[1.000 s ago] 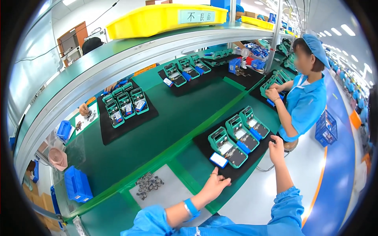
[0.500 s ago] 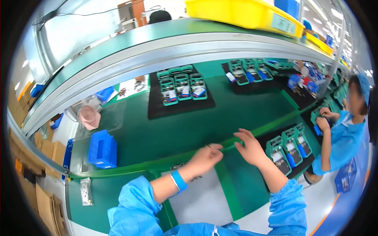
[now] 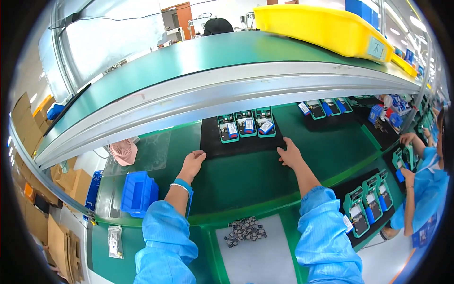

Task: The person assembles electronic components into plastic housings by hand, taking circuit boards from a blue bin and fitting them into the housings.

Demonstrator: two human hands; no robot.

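Both hands sit flat-fingered, open, on the near corners of the black mat: left hand, right hand. It lies on the green tabletop, looks thin and floppy, carrying three green fixtures, so drag it by the corners evenly.

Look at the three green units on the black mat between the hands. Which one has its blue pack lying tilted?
The rightmost green unit on the black mat: its blue pack sits askew, while the other two packs stand straight.
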